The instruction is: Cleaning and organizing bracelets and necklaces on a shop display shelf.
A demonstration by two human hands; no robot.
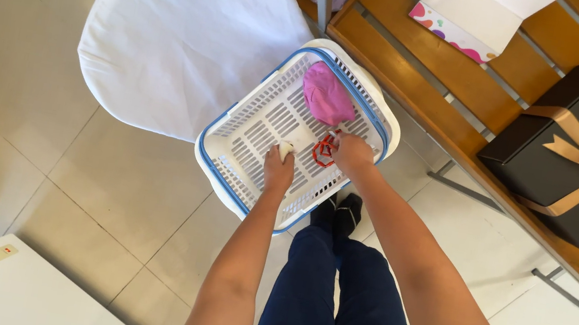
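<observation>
Over the white slotted basket [246, 139], my left hand [278, 171] pinches a small pale piece and my right hand [351, 153] grips a light, stiff-looking red clip [323, 151] by its edge.

The floor [7, 97] is made of big, pale, shiny square tiles with thin grey lines between them. At 11 o'clock stands a round chair with a soft white cloth cover [177, 32]. At 2 o'clock runs a long brown wooden slat bench [431, 76] on thin grey metal legs [575, 296]. At 8 o'clock sits a flat white tabletop [6, 287]. Bright daylight fills the room.
</observation>
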